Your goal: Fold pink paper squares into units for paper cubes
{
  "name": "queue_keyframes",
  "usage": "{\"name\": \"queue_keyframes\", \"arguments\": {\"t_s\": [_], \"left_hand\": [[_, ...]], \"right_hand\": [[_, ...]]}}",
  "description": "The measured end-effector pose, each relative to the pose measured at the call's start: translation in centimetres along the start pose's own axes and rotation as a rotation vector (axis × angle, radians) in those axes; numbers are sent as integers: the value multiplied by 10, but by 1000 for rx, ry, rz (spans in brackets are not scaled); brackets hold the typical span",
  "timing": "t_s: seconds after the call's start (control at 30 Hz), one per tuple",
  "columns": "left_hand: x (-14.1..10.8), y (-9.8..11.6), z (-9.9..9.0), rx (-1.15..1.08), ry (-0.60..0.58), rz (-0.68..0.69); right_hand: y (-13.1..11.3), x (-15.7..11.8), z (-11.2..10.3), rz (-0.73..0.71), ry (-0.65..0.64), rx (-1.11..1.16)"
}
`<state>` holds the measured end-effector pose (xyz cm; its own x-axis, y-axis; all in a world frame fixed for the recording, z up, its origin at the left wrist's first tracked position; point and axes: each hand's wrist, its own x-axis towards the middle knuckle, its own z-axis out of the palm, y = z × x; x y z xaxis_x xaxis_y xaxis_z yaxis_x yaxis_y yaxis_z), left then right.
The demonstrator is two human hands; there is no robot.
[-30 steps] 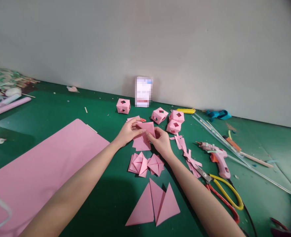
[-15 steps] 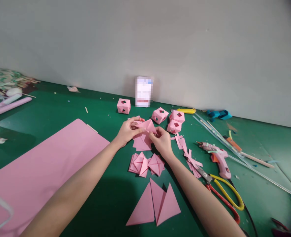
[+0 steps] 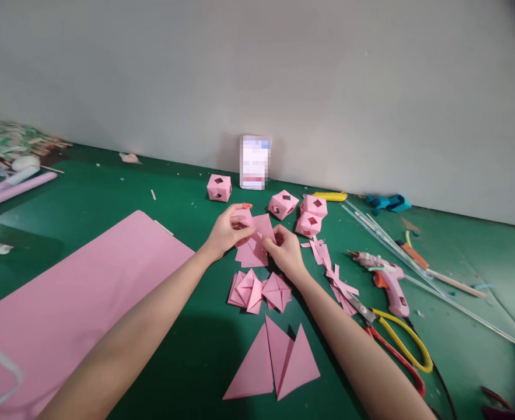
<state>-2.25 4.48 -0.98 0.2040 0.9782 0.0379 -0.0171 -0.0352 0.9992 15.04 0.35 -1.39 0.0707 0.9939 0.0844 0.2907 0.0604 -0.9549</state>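
Green tabletop (image 3: pixel 187 361) abuts grey wall (image 3: pixel 108 70). Left hand (image 3: pixel 224 236) and right hand (image 3: pixel 287 251) pinch folded pink paper (image 3: pixel 265 226) between thumb and fingers, positioned over flat pink sheets (image 3: pixel 254 258), beyond folded stacks (image 3: pixel 245 291). Hot-glue gun (image 3: pixel 389 281) and scissors (image 3: pixel 374 317) lie to the right.

A craft workspace, shown by scissors (image 3: pixel 399 335), a glue gun (image 3: pixel 388 280) and cut paper strips (image 3: pixel 333 277).

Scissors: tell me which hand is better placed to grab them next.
Likely the right hand: the scissors lie to its right, farther from the left hand. Both hands hold pink paper.
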Motion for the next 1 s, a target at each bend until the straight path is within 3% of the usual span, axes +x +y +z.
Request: {"name": "queue_keyframes", "arguments": {"t_s": [0.17, 0.4, 0.53, 0.7, 1.0], "left_hand": [[-1, 6, 0, -197, 39, -43], [2, 3, 0, -281, 70, -66], [3, 2, 2, -249, 65, -65], [3, 5, 6, -195, 90, -77], [3, 5, 2, -278, 81, -71]], "right_hand": [[2, 0, 1, 21, 6, 70], [4, 1, 0, 20, 20, 88], [3, 0, 1, -32, 78, -43], [0, -1, 1, -73, 55, -151], [0, -1, 1, 10, -45, 137]]}}
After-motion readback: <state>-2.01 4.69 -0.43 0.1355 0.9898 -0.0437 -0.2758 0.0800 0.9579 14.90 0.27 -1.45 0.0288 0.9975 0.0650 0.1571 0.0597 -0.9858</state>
